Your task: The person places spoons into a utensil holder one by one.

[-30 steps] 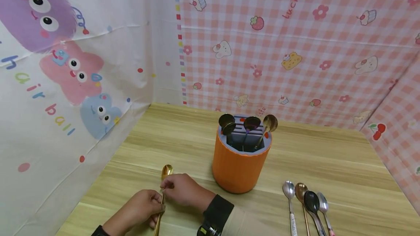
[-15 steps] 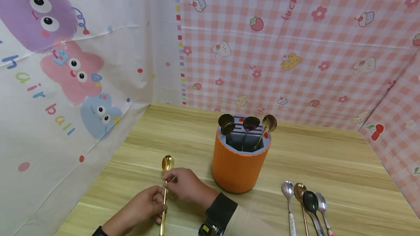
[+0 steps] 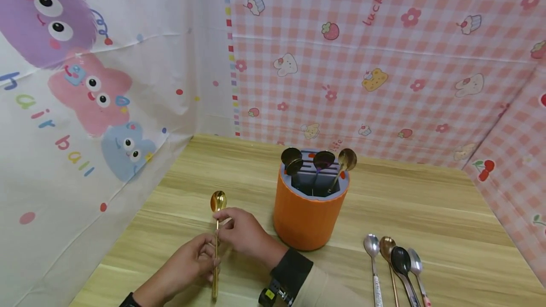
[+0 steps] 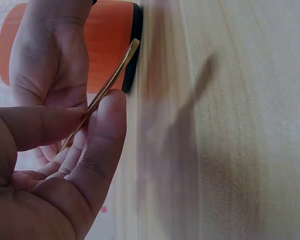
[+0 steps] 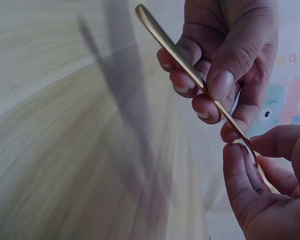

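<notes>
From the head, I see a gold spoon [image 3: 219, 199] in both hands, its round end just past them. The right hand [image 3: 245, 232] pinches it near that end; the left hand [image 3: 187, 260] pinches lower down. An orange pot [image 3: 310, 219] stands near the right hand. From the left wrist, the other end pokes past the left hand, above the table [image 4: 250, 100]. From the right wrist, both pinches show.

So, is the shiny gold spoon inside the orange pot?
No, the left hand and right hand are holding the shiny gold spoon outside the orange pot.
</notes>
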`<state>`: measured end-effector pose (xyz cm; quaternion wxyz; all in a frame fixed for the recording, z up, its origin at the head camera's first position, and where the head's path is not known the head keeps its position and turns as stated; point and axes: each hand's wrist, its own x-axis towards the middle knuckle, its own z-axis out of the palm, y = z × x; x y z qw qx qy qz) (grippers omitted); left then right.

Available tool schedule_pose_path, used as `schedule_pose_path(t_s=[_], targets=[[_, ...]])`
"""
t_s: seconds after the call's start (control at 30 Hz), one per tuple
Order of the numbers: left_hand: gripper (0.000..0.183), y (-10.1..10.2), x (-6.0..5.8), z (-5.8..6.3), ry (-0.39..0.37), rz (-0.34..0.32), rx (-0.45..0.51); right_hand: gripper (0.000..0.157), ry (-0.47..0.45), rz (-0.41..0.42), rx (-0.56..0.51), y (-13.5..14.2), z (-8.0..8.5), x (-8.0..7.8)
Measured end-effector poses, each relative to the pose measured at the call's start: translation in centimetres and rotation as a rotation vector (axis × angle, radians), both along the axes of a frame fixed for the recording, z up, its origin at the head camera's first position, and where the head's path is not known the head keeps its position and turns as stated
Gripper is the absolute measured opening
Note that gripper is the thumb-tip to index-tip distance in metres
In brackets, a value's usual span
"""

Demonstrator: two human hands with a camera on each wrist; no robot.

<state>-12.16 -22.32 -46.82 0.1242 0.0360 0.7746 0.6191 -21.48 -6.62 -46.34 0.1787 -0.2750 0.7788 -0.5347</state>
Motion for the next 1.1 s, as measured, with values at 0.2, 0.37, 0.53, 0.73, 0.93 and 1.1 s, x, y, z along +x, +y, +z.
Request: schedule_pose_path(t_s=[0.2,0.37,0.53,0.73,0.93,1.1], targets=[[0.034,0.4,-0.3,0.5,0.026,0.006,0.008,0.036,-0.003,-0.025,-0.012,0.6,0.7,-0.1],[0.036,0.6,-0.4,0.8,0.049,0.004,-0.011,0.038,0.029,-0.040,-0.013,0.9,1.3,-0.2],[0.039,1.0,-0.5,1.2,0.079,0.015,-0.026,0.037,0.090,-0.058,-0.037,1.1,1.8,-0.1],[0.037,1.5,-0.6,1.9,0.114,0.016,-0.035,0.036,0.116,-0.070,-0.055,1.5,2.4,-0.1],[0.035,1.8,-0.8,2.2,0.134,0.004,-0.039,0.035,0.125,-0.076,-0.060,2.0,2.9,-0.1],[0.036,2.1,-1.1,2.6,0.140,-0.001,-0.046,0.034,0.155,-0.062,-0.072,2.4,3.4,-0.1]])
